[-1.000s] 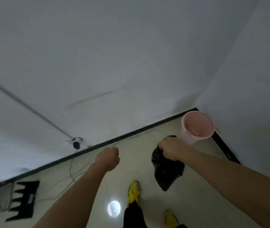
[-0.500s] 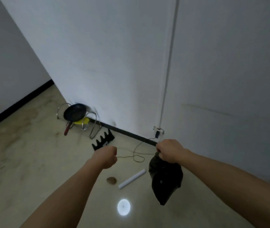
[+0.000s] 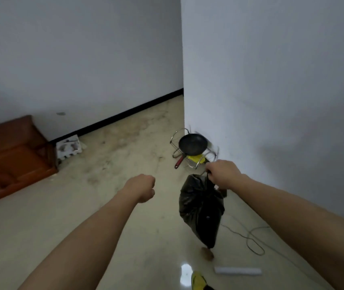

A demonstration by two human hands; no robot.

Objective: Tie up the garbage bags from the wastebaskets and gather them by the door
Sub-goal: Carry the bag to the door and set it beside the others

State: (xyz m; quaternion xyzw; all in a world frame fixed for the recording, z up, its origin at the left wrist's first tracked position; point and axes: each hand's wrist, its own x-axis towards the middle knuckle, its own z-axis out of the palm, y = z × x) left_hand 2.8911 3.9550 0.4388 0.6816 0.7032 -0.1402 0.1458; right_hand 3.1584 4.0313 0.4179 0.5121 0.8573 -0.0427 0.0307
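Right hand (image 3: 223, 174) gripping black garbage bag (image 3: 200, 208), left hand (image 3: 141, 188) fisted, seemingly empty

A black frying pan (image 3: 192, 146) rests on a wire rack (image 3: 200, 163) right of center. Brown furniture (image 3: 14, 155) fills the left edge; 1 white tube (image 3: 237, 271) lies lower right.

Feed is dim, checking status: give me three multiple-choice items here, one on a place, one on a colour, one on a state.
1. Where is the frying pan? A on a wire rack by the wall; B in a wastebasket; C on a chair.
2. Colour of the bag? A pink; B black; C white.
3. The bag is: A lying flat on the floor; B hanging from the right hand; C in a wastebasket.
Answers: A, the frying pan sits atop the wire rack; B, the bag is black; B, the right hand grips its top.
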